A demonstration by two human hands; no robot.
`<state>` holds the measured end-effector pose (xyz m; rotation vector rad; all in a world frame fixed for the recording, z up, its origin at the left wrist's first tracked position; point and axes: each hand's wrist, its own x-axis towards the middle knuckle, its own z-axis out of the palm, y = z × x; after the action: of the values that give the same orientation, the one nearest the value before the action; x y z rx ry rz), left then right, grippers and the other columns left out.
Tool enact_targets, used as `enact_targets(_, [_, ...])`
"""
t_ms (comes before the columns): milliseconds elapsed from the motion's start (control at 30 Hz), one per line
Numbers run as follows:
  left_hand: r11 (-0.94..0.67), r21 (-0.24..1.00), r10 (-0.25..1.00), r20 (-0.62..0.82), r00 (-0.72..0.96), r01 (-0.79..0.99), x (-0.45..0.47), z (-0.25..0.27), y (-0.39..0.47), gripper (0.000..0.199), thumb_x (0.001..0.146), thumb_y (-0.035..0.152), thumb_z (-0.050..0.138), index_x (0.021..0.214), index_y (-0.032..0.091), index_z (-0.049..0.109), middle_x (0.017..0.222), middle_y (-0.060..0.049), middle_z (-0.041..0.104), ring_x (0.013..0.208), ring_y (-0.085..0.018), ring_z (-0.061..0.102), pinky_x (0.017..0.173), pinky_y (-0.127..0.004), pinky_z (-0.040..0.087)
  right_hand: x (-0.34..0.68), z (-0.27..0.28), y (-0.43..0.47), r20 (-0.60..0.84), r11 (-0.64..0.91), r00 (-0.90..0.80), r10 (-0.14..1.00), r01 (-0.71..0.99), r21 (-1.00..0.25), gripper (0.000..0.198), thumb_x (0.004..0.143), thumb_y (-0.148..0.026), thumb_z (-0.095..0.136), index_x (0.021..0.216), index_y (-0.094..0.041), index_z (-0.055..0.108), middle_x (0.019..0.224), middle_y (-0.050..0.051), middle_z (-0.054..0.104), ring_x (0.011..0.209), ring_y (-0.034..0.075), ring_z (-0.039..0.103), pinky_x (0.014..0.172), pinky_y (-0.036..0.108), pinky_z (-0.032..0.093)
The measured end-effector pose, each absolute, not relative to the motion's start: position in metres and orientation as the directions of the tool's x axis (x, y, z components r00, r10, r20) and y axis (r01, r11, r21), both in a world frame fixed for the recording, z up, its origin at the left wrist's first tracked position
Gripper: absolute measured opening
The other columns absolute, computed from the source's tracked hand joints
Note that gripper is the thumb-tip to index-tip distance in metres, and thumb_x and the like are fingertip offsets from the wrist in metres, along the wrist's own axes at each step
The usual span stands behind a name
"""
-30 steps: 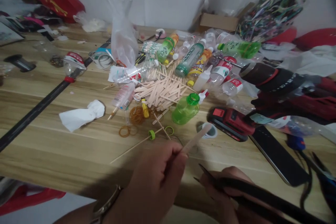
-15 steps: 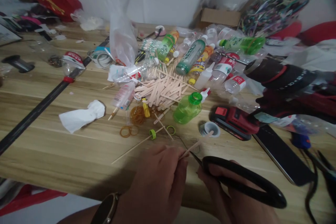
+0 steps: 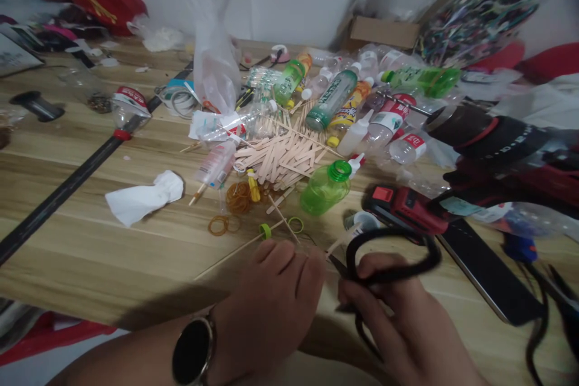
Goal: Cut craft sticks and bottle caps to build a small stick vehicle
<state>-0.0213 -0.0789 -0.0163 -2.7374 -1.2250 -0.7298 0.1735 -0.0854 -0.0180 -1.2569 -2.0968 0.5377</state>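
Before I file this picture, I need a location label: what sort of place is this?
Probably a craft workspace, judging by the scissors in the right hand, the heap of wooden sticks and the drill on the table.

Two hands (image 3: pixel 271 304), one wristwatch (image 3: pixel 192 351), one pair of scissors (image 3: pixel 351 256), one drill (image 3: pixel 491 139), seemingly over ten bottles (image 3: pixel 332 99)

Pale wooden stick (image 3: pixel 340 242) beside black-handled scissors (image 3: pixel 352 264)
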Motion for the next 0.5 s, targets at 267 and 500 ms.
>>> enact_targets(267, [-0.548,0.278,0.827,0.317,0.464,0.789,-0.011,-0.012,-0.084,0.022,0.080,0.000,0.046,0.090,0.018,0.054,0.074,-0.003,0.065,0.065,-0.021,0.060,0.060,-0.035,0.047,0.177,-0.016,-0.067,0.555,0.785,-0.648,0.521,0.619,-0.014,0.031,0.106,-0.007,0.022,0.099,-0.017,0.051,0.071,0.003,0.069,0.056,0.014,0.062,0.058,0.028,0.042])
enact_targets(500, [-0.729,0.016,0.616,0.452,0.645,0.685,-0.022,-0.024,-0.078,0.028,0.095,0.004,0.032,0.114,0.004,0.052,0.075,-0.006,0.065,0.064,-0.022,0.058,0.058,-0.035,0.045,0.173,-0.030,-0.086,0.222,0.367,-0.331,0.917,0.483,-0.795,0.009,0.106,-0.019,0.039,0.102,-0.027,0.036,0.067,-0.007,0.062,0.050,0.012,0.060,0.045,0.018,0.046])
